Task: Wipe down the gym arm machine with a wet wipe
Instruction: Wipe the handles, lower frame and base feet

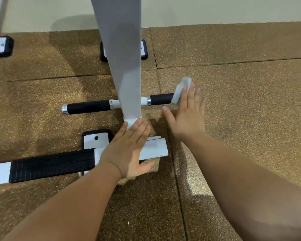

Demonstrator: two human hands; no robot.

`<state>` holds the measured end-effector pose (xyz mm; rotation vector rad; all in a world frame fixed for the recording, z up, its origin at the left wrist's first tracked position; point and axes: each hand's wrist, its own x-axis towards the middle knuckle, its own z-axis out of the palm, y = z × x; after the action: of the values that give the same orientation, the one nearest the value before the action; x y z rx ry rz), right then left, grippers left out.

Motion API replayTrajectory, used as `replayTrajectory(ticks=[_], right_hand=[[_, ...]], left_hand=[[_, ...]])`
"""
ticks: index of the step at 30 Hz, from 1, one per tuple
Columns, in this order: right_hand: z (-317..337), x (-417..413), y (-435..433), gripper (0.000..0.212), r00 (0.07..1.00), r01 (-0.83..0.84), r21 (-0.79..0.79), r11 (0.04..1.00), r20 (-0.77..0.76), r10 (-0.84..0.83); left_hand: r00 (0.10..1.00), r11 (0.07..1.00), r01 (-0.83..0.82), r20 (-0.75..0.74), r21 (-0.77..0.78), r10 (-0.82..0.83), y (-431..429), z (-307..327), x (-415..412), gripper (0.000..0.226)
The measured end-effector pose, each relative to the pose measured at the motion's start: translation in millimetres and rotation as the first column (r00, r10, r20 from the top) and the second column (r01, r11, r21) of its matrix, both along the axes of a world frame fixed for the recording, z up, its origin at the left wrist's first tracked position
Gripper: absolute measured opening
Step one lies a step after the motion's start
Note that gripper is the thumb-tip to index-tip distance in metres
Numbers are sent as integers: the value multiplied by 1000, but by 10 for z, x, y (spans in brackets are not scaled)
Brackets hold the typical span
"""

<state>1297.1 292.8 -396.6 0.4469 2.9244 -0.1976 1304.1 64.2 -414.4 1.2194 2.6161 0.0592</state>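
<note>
Speckled brown floor [241, 119] underlies the post [125, 66], the left hand [127, 146] flat, fingers straight, at its 6 o'clock foot, the right hand [188, 115] pressing the wipe [182, 88] with straight fingers on the grip [161, 99] at its 3 o'clock end.

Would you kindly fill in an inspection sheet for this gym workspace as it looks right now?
Surface: speckled brown rubber floor tiles, seams visible.
Job's things: white post with a crossbar; black left grip bare; wet wipe at the outer end of the right grip.
Clutter: nothing seen.
Grippers: left hand flat, fingers straight, touching the post's base; right hand flat, fingertips pressing the wipe.
Cables: nothing seen.
Surroundings: pale wall; black-edged foot plate; ribbed black tread on a white beam.
</note>
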Motion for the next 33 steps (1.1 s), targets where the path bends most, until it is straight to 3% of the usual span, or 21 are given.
replayTrajectory(ticks=[2,4,6,9,12,15,16,18,20,22,24,26,30,33], right_hand=[[38,-18,-120,101,999,21,-29,999,25,-21],[70,-10,-221,105,982,-171,-35,985,76,173],[156,36,-251,104,946,-297,-135,945,93,311],[289,209,-153,99,952,-264,-272,925,81,295],[352,485,-182,101,954,-268,-238,934,67,291],[330,673,-363,98,958,-279,-216,935,0,286],[334,705,-434,98,961,-275,-219,936,-34,275],[360,748,-589,97,962,-273,-262,926,-79,261],[408,776,-770,96,953,-304,-338,891,-100,287],[468,768,-979,92,929,-370,-374,851,-133,346],[514,731,-1206,85,918,-397,-411,820,-171,358],[540,695,-1416,86,921,-390,-444,807,-194,338],[497,658,-1722,92,920,-393,-470,791,-193,342],[413,661,-1827,86,916,-401,-457,794,-206,344]], left_hand=[[1000,1000,0,5,-5,0,-7,8,-4,106],[1000,1000,2,18,-17,-2,-10,21,-16,107],[999,1000,-2,34,12,2,-15,42,-23,108],[1000,998,13,27,59,-15,-48,39,-26,106],[999,976,0,-37,218,8,-83,21,22,92],[977,885,-187,-12,426,212,-90,108,96,70],[946,825,-308,60,475,319,-92,156,111,64],[796,613,-605,362,508,486,-103,312,134,53],[551,344,-833,703,433,450,-125,495,153,39],[338,198,-938,883,286,327,-188,640,188,23],[235,150,-968,930,200,282,-310,758,218,22],[203,109,-978,944,180,260,-469,787,213,20],[142,76,-990,911,122,386,-746,795,121,15],[22,-9,-999,865,31,502,-922,768,55,15]])
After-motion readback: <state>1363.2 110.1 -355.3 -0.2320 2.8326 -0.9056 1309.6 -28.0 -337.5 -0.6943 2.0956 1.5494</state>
